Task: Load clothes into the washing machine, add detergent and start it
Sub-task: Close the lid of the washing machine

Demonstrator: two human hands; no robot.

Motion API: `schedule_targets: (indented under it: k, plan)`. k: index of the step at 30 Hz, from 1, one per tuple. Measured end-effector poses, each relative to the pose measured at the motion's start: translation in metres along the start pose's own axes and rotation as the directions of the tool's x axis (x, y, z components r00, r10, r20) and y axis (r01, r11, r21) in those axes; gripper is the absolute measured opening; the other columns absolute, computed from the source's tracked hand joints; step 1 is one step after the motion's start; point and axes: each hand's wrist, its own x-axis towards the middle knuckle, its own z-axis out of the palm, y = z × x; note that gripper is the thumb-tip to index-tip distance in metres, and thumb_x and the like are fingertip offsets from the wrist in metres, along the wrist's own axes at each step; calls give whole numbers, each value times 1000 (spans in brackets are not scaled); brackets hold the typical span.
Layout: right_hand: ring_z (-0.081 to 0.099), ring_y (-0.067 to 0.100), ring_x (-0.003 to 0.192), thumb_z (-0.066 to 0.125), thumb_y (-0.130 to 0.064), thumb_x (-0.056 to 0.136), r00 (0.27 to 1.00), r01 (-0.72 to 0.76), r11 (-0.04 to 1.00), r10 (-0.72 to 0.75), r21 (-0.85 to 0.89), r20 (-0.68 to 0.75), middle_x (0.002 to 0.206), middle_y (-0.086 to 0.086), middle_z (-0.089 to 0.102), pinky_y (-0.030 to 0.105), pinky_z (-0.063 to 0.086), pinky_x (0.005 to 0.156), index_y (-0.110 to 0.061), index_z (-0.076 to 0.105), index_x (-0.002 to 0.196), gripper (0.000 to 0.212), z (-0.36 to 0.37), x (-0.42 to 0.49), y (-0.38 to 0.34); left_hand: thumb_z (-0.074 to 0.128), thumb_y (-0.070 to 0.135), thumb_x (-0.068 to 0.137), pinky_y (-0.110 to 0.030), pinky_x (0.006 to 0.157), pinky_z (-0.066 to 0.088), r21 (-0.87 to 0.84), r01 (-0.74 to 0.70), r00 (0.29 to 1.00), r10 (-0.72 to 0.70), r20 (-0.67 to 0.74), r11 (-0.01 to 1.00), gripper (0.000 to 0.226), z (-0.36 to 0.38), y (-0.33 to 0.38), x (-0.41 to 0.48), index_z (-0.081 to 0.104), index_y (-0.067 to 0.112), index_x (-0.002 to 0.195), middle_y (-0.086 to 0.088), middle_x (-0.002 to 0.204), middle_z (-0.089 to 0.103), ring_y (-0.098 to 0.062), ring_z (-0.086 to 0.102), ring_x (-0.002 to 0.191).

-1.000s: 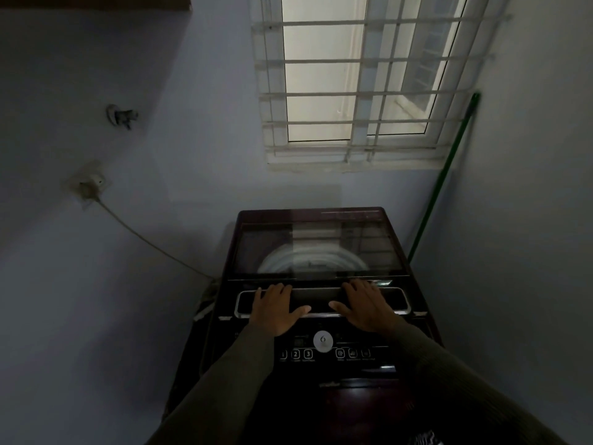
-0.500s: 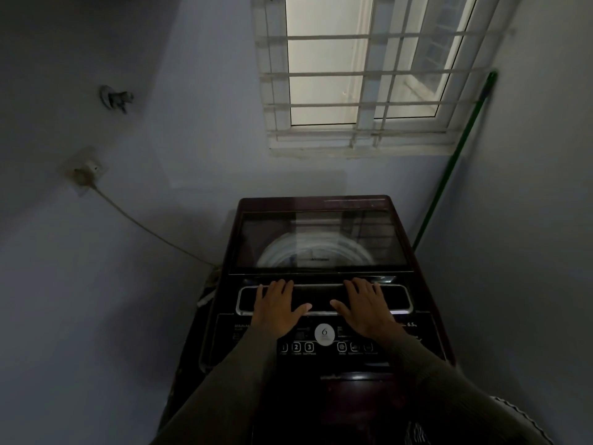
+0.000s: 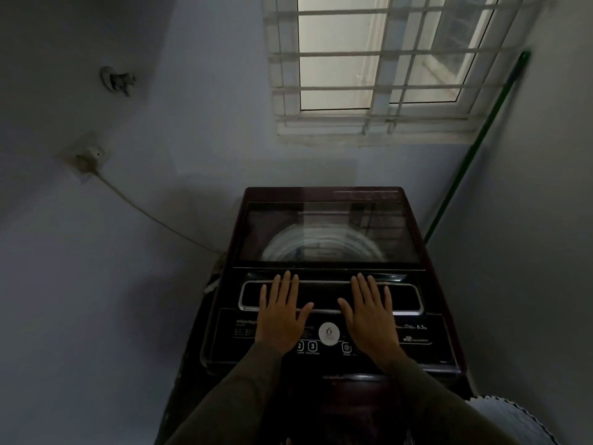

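Your left hand (image 3: 282,311) and right hand (image 3: 369,311) lie palm-down, fingers straight and spread, across the chrome-framed handle (image 3: 407,298) of the closed top-load washing machine (image 3: 327,200), which stands right before you under the barred window (image 3: 378,59).

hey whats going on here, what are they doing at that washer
A person stands at a dark maroon top-loading washing machine. The left hand and right hand lie flat, fingers straight, on the silver-framed panel at the front of its top. The tinted glass lid is shut, with the drum showing through it. No clothes or detergent are in view, so loading has not begun.
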Motion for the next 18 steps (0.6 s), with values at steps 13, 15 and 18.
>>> schedule_targets:
  k: [13,15,18]
  plan:
    - [16,24,150,13,-53,101,998,-17,999,15,-42,-63,160,10,26,52,16,119,-9,31,150,68,8,1,0,8,65,98,-46,117,3,2,21,999,-21,42,1000,76,2,0,5,26,16,154,-7,161,25,-26,15,150]
    - [15,24,150,11,-54,101,998,-17,999,15,-36,-62,160,9,25,51,15,119,-9,29,150,69,7,1,0,4,66,96,-45,117,-1,-10,21,999,-21,30,1000,80,2,0,4,24,17,155,-7,162,22,-26,10,151]
    - [14,24,150,7,-55,101,999,-15,999,14,-29,-52,160,8,23,49,10,120,-9,26,150,70,7,1,0,-15,72,85,-41,117,-15,-17,11,1000,-11,9,1000,93,0,1,4,6,20,158,-3,165,2,-21,-13,150]
